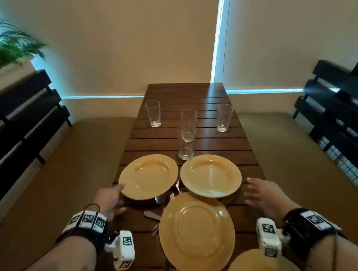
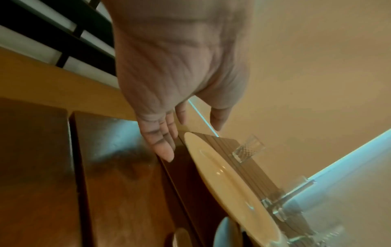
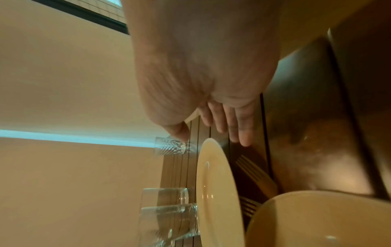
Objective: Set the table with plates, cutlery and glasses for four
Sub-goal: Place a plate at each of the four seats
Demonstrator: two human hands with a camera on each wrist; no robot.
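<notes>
Four glossy yellow plates lie on the near half of the dark slatted wooden surface (image 1: 192,96): the left plate (image 1: 148,176), the right plate (image 1: 211,175), a nearer plate (image 1: 196,232) and a fourth (image 1: 259,265) at the frame's bottom edge. Steel cutlery (image 1: 167,197) lies partly beneath them. Four clear glasses (image 1: 188,139) stand farther back. The left hand (image 1: 110,200) reaches the left plate's rim, fingers straight, its grip holding nothing; the right hand (image 1: 262,195) hovers beside the right plate, fingers spread. Wristband markers carry no legible writing.

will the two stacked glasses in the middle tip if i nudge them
Probably: the stacked glasses stand tall on one narrow base. Clear glass looks smooth, likely slippery and breakable. The upper one may wobble, and a fall would land near the plate.
</notes>
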